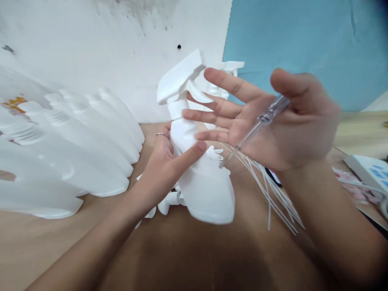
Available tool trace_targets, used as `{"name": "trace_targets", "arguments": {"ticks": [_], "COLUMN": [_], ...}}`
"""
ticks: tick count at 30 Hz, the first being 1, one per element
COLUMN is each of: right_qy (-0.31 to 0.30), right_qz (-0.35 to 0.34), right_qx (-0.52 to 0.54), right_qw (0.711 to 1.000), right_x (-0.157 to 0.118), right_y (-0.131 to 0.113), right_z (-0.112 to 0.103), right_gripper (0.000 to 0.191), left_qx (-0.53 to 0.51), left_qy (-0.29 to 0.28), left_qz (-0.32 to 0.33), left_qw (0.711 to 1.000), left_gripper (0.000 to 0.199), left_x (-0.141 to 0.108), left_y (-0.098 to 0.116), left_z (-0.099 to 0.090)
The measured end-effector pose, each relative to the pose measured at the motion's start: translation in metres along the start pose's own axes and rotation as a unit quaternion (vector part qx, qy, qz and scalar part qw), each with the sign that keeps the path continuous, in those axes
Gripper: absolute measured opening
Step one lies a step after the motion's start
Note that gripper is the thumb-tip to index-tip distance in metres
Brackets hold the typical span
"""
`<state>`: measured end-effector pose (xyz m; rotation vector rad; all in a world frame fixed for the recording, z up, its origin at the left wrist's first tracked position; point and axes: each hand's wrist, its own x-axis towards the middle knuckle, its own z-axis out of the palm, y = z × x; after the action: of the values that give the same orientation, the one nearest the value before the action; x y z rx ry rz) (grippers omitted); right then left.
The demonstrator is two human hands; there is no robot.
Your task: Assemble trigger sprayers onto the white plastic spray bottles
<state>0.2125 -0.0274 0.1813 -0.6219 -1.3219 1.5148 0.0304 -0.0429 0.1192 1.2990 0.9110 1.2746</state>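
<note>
A white spray bottle (209, 190) with a white trigger head (182, 76) on its neck leans in the middle of the view. My left hand (169, 153), with a ring on one finger, is wrapped round the bottle's upper body, thumb across the front. My right hand (257, 117) is palm up with its fingers spread, fingertips by the bottle's neck and shoulder. Across that palm lies a clear, thin-shafted tool (263, 117), its tip pointing down left toward the bottle; the thumb is raised above it, and the fingers are not wrapped round it.
Several white bottles without heads (91, 141) stand at the left. More white trigger parts (172, 200) lie behind the held bottle. Thin white tubes (269, 194) are spread on the brown table (182, 258). At the right edge is a white device with blue buttons (370, 169).
</note>
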Motion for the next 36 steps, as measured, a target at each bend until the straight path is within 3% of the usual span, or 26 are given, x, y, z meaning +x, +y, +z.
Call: {"name": "trace_targets", "arguments": {"ticks": [2,4,7,11,15,20,24,28,32,36], "right_qy": [-0.007,0.010,-0.027,-0.079,-0.022,0.044,0.066,0.056,0.002,0.027], "right_qz": [-0.004,-0.001,0.078,0.128,0.095,0.070,0.069,0.078,0.095,0.093], "right_qx": [0.026,0.014,-0.029,0.017,0.051,0.030,0.027,0.058,0.030,0.044], "right_qw": [1.000,1.000,0.996,0.988,0.994,0.996,0.995,0.994,0.995,0.994], "right_x": [0.007,0.015,0.021,0.020,0.018,0.012,0.013,0.017,0.016,0.014], "right_y": [0.007,0.016,0.033,0.055,0.072,0.078,0.078,0.077,0.074,0.075], "right_z": [-0.014,-0.031,-0.045,-0.034,-0.020,-0.012,-0.011,-0.012,-0.011,-0.010], "right_gripper": [0.056,0.035,0.012,0.022,0.029,0.033,0.033,0.031,0.029,0.029], "left_qx": [-0.037,-0.072,-0.098,-0.108,-0.087,0.054,-0.029,-0.092,-0.065,-0.037], "left_qy": [0.006,-0.015,-0.073,-0.081,-0.077,-0.065,-0.112,-0.115,-0.101,-0.082], "left_qz": [-0.029,-0.066,-0.113,-0.151,-0.169,-0.208,-0.224,-0.260,-0.234,-0.200], "left_qw": [0.999,0.995,0.986,0.979,0.979,0.974,0.968,0.954,0.965,0.976], "left_gripper": [0.064,0.060,0.046,0.046,0.044,0.046,0.034,0.040,0.052,0.038], "left_x": [-0.002,-0.003,-0.004,-0.005,-0.008,-0.009,-0.006,-0.005,-0.006,-0.004], "left_y": [-0.002,-0.004,-0.005,-0.006,-0.007,-0.003,0.006,0.013,0.010,0.007], "left_z": [-0.003,-0.007,-0.009,-0.003,0.002,-0.002,-0.007,-0.012,-0.018,-0.021]}}
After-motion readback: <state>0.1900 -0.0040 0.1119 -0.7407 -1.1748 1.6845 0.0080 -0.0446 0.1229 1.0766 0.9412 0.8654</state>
